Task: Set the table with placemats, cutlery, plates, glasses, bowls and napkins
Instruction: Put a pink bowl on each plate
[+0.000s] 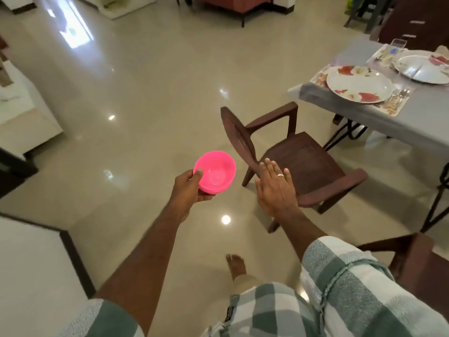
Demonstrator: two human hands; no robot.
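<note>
Over on the left, the left hand (192, 188) carries a pink bowl (215, 175) out over the glossy floor (145, 93), well apart from the table. The thumb hooks over the near rim and the fingers curl under the base, so it is a firm pinch on the bowl's edge. The bowl looks like thin moulded plastic: light, stiff enough to keep its shape, smooth and perhaps a little slippery, and not likely to break if knocked. Holding it by rim and underside looks like a sound choice; one hand is plenty for it, I'd say.

Moving right, the right hand (275, 188) is spread flat with fingers straight, holding nothing, just over the back of a brown chair (303, 166). Whether it touches the chair I cannot tell.

Further right and farther off, the grey table (401, 125) already has two places begun. The nearer has a floral plate (359, 85) on a placemat (394, 105), with cutlery (401, 93) just beside the plate on its right. Beyond that sits a silver plate (422, 69) with something reddish on it, and a clear glass (399, 43) at the far side.

No bowl shows at either place, so my read is this pink one is headed there, and the chair stands between the person and the table.
</note>
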